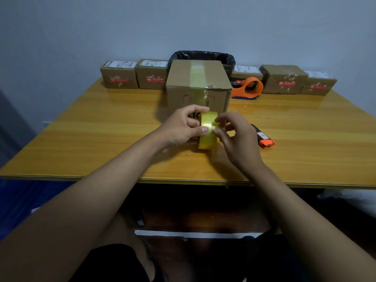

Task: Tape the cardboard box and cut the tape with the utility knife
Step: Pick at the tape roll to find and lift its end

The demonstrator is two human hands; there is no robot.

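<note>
A plain pale blue-grey wall (264, 27) is being seen behind a glossy orange-yellow wooden tabletop (101, 127), whose far edge is lying against it. Soft light is being reflected off the tabletop. Dark floor (203, 210) is showing beneath.

Head camera looks forward and down, close over the table (101, 139), facing the wall (81, 27)

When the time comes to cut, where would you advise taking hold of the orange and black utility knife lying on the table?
Grip the orange and black utility knife around its black mid-body, coming from above with the right hand, which is nearest. It lies flat on the yellow wooden table, long sides free, so fingers can probably pinch across its width. I cannot tell which end holds the blade.
</note>
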